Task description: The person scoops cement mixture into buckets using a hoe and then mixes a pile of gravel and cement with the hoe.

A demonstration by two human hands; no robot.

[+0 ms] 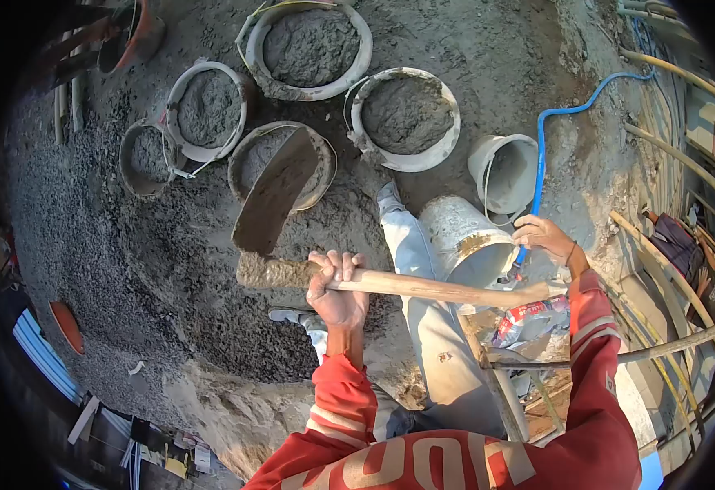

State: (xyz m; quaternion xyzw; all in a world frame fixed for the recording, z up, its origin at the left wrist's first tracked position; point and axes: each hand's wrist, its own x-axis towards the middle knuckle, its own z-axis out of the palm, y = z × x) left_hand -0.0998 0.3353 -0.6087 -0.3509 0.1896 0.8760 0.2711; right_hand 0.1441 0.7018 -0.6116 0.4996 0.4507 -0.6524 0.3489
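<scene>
My left hand (pixel 339 287) is wrapped round the wooden handle (pixel 423 287) of a hoe, close to its mud-caked head. The flat metal blade (pixel 280 192) is smeared with wet mix and hangs partly over a filled bucket (pixel 322 181). My right hand (pixel 543 237) is off the handle, its fingers at the rim of a tipped white bucket (pixel 455 230) and near another bucket (pixel 511 173) lying on its side. What the fingers grip there is too small to make out. The handle's far end lies by my right forearm.
Several buckets full of grey mix, one a large bucket (pixel 312 49), stand ahead. Wet mix (pixel 235 327) and gravel (pixel 71 212) cover the ground at left. A blue hose (pixel 542 147) runs at right, with bamboo poles (pixel 684 167) beyond. A pole (pixel 659 351) crosses near my right arm.
</scene>
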